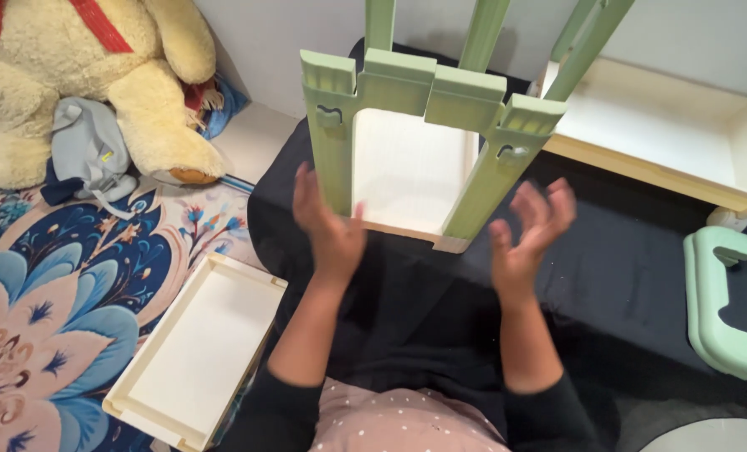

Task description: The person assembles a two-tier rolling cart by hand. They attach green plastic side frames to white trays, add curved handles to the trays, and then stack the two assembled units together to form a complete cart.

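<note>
A: Green frame (428,92) with its cream panel (407,172): stands upright on the black cloth (641,251), between the two hands, green posts rising out of the top of the view.

B: Grip?

A: Left hand (327,226) is flat-palmed, fingers straight and together, pressed or nearly pressed against the frame's left leg; contact not certain. Right hand (531,230) is spread wide, fingers curled loosely, just beside the right leg, apart from it. Neither hand is closed around anything.

B: Around the hands?

A: Beyond the right hand, a cream tray (666,134) with a wooden edge; farther out on that side, a green handle piece (716,305) on the cloth. Outside the left forearm, another cream tray (194,351) lying on the floral rug (47,310). Well beyond it, a cream teddy bear (97,75).
</note>
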